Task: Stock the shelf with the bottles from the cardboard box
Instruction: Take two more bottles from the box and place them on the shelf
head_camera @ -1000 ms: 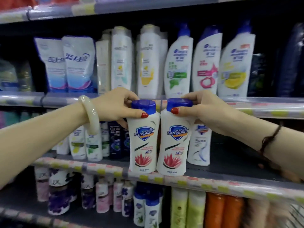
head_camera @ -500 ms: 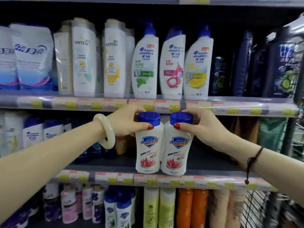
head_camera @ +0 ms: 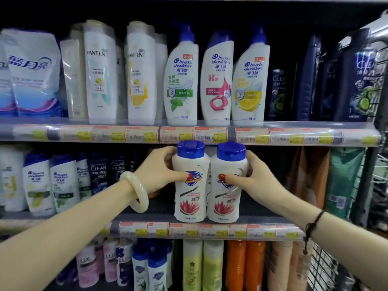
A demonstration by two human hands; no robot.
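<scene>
Your left hand (head_camera: 158,172) grips the left Safeguard bottle (head_camera: 190,204), your right hand (head_camera: 257,182) the right Safeguard bottle (head_camera: 224,206), both upright, touching, at the front edge of the middle shelf (head_camera: 159,208). Clear bottles (head_camera: 98,175) stand at that shelf's left

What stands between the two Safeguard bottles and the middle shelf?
Nothing visible. The left hand grips the left Safeguard bottle, the right hand the right Safeguard bottle; both bases already sit at the front edge of the middle shelf. Space behind them is hidden.

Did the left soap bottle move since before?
Yes. The left bottle shifted right along the shelf, away from the dark Clear bottles it stood beside earlier.
</scene>
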